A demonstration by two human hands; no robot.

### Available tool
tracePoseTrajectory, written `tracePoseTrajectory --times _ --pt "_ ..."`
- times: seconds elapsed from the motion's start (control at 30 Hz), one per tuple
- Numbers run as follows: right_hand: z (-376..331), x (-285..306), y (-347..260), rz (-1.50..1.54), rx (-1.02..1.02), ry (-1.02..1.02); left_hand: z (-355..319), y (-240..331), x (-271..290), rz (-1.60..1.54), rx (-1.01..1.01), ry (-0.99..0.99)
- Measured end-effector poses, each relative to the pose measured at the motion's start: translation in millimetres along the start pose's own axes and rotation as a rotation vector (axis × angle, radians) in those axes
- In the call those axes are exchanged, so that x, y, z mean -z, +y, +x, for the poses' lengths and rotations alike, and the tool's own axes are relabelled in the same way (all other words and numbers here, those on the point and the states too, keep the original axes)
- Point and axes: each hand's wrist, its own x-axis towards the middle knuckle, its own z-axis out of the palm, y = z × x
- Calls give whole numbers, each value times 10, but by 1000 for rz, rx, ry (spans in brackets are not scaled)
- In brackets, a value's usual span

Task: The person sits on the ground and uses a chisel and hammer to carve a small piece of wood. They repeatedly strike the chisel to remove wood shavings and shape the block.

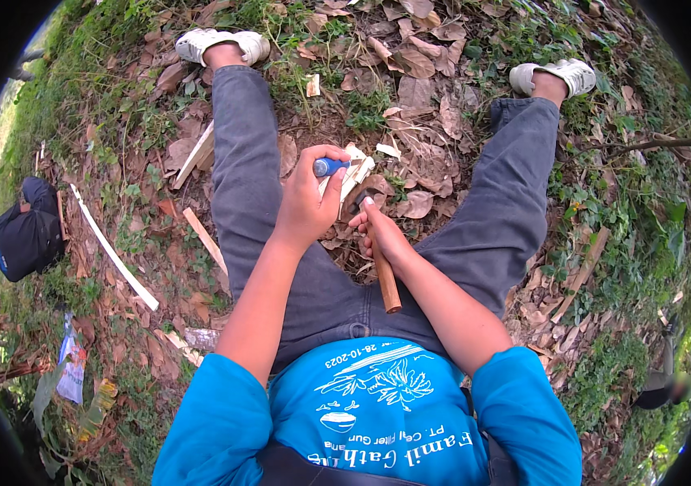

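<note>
My left hand [310,194] is closed around a blue-handled chisel [329,167], above a pale split piece of wood [357,174] on the ground between my legs. The chisel's tip is hard to make out against the wood. Just right of it and nearer to me, my right hand [383,235] grips a hammer [386,279] close to its dark head. The hammer's wooden handle points back toward my lap. A small pale wood chip [388,151] lies beyond the wood.
Dry leaves [417,93] and green plants cover the ground. Wood strips [114,247] lie to the left, and a longer piece [582,275] to the right. One person [29,231] sits at far left; another [661,389] is at far right. A plastic bag [71,368] lies lower left.
</note>
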Motion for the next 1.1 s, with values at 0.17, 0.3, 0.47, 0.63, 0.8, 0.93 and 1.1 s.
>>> tracePoseTrajectory --times 0.17,0.3,0.47,0.63,0.8,0.93,1.1 --pt "4 -11 3 -47 23 -53 -15 -28 -21 3 13 -7" --pt "-66 -63 -18 -110 24 -107 -21 -55 -35 1 14 1" --pt "4 -78 142 -206 73 -106 -23 -169 -109 -61 -15 31" --pt "71 -56 172 -250 114 -111 39 -371 -223 -354 -7 123" --pt "28 -40 116 -245 60 -47 139 -592 -55 -435 112 214" --pt "-2 35 74 -156 5 19 187 -768 -50 -745 449 361" --pt "-210 49 154 -245 36 112 26 -1054 -469 -222 296 110"
